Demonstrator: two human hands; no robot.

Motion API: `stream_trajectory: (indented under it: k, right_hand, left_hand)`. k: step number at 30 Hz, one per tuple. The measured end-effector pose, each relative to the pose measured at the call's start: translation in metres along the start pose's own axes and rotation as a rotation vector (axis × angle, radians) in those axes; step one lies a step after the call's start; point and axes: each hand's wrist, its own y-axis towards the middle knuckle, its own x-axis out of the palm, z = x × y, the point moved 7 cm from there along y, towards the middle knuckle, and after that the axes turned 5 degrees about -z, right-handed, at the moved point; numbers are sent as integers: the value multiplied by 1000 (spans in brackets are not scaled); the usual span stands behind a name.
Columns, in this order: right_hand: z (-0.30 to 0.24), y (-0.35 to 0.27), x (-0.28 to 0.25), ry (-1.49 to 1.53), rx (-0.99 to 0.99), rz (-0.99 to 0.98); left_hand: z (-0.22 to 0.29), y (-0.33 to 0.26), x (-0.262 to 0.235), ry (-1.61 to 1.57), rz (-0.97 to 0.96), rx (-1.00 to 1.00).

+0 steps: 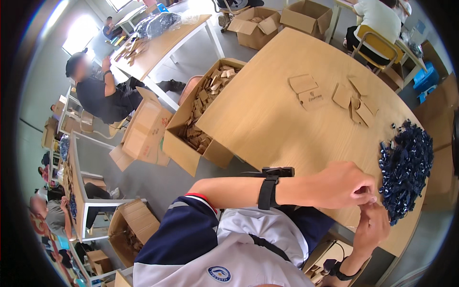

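Observation:
Above the table's right front edge, my left hand (342, 184) and my right hand (373, 227) meet at the fingertips. Both have their fingers curled in a pinch, and whatever sits between them is too small or hidden to make out. Just to the right of them lies a heap of small dark blue pieces (406, 167) with shiny bits. Farther back on the table are a flat brown cardboard tag (303, 87) with dark print and a loose cluster of folded cardboard tags (356, 103). Black straps circle both my wrists.
An open carton (210, 98) full of small cardboard pieces stands against the left side of the wooden table (258, 115). Another carton (146, 129) is beside it. More open boxes (306, 18) stand beyond the far edge. Seated people (103, 91) work at other tables.

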Motion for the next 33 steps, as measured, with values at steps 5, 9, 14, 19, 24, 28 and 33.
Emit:
stream_trajectory:
  k: [5, 9, 14, 19, 24, 28, 33]
  right_hand:
    - [2, 5, -6, 77, 61, 26]
    - [11, -1, -7, 103, 379, 193]
    - [3, -9, 15, 500, 580, 534]
    - [8, 7, 24, 457, 386, 580]
    - [15, -3, 10, 664, 377, 384]
    - [14, -11, 19, 352, 244, 153]
    - [16, -29, 34, 493, 400, 157]
  left_hand:
    - [-15, -2, 17, -801, -47, -393]
    - [-25, 1, 41, -1061, 38, -359]
    - [-10, -13, 23, -419, 594, -2]
    - [-4, -25, 13, -10, 892, 78]
    - [4, -25, 4, -171, 634, -53]
    - [-1, -29, 33, -667, 350, -296]
    - [-3, -35, 60, -800, 370, -337]
